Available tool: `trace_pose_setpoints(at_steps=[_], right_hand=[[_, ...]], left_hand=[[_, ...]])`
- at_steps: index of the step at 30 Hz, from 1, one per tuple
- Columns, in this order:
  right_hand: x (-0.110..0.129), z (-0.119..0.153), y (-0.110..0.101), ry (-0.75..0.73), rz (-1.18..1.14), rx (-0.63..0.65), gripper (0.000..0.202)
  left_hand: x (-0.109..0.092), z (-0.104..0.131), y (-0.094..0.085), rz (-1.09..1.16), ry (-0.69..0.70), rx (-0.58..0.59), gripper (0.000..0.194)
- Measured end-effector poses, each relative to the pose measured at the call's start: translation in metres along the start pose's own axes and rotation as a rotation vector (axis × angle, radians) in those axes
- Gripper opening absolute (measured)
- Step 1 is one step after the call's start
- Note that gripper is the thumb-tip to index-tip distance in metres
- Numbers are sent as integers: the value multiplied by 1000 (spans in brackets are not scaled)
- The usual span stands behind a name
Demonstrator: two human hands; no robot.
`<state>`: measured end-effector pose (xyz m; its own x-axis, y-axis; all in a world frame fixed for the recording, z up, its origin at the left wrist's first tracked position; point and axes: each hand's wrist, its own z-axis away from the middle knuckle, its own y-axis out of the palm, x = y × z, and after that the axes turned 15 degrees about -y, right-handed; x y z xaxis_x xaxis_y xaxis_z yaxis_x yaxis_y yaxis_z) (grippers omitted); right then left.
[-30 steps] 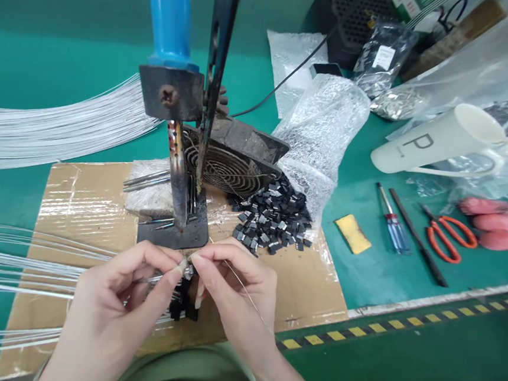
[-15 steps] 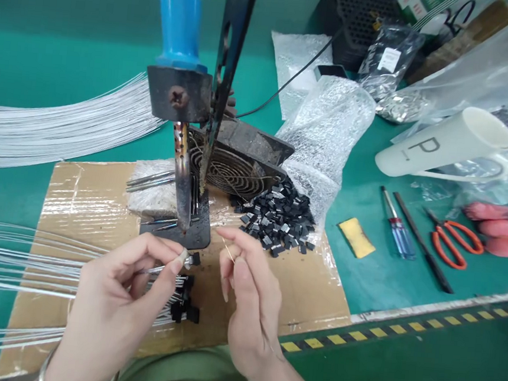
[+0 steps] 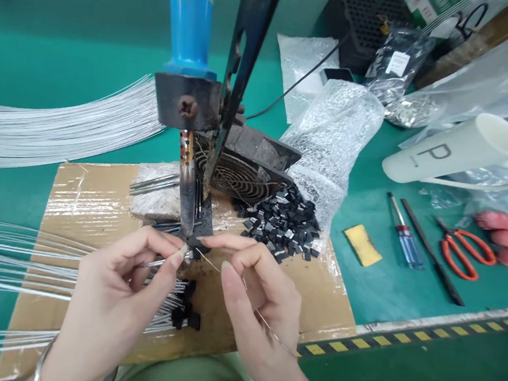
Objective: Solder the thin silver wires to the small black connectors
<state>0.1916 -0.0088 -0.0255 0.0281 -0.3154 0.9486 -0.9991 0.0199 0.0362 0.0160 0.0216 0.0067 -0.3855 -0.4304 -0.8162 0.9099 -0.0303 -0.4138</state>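
Observation:
My left hand (image 3: 123, 289) pinches white wires close to a small black connector (image 3: 195, 253), just below the tip of the upright soldering iron (image 3: 187, 190). Between the thumb and fingers of my right hand (image 3: 262, 304) is a thin solder wire (image 3: 207, 259), its end close to the connector and its tail running across the palm. My right index fingertip is beside the connector. More wired black connectors (image 3: 186, 312) lie on the cardboard (image 3: 315, 302) below my left fingers.
A dusty fan (image 3: 242, 171) stands behind a pile of black connectors (image 3: 282, 222). To the right are a yellow sponge (image 3: 362, 245), a screwdriver (image 3: 405, 236), orange-handled pliers (image 3: 461, 256) and a white mug (image 3: 457, 152). White wires (image 3: 63, 132) lie at the left.
My right hand has moved its index fingertip and the solder wire leftward, up to the connector. My left hand keeps its pinch on the wires. The camera view has shifted slightly.

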Motion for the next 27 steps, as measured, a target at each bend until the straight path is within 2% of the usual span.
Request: trace_pose_setpoints(at_steps=[13, 27], right_hand=[[3, -7, 12, 77, -95, -120, 23], [3, -16, 18, 75, -98, -174, 25]], left_hand=[[-6, -5, 3, 37, 13, -27, 11], [-9, -4, -1, 20, -67, -12, 11]])
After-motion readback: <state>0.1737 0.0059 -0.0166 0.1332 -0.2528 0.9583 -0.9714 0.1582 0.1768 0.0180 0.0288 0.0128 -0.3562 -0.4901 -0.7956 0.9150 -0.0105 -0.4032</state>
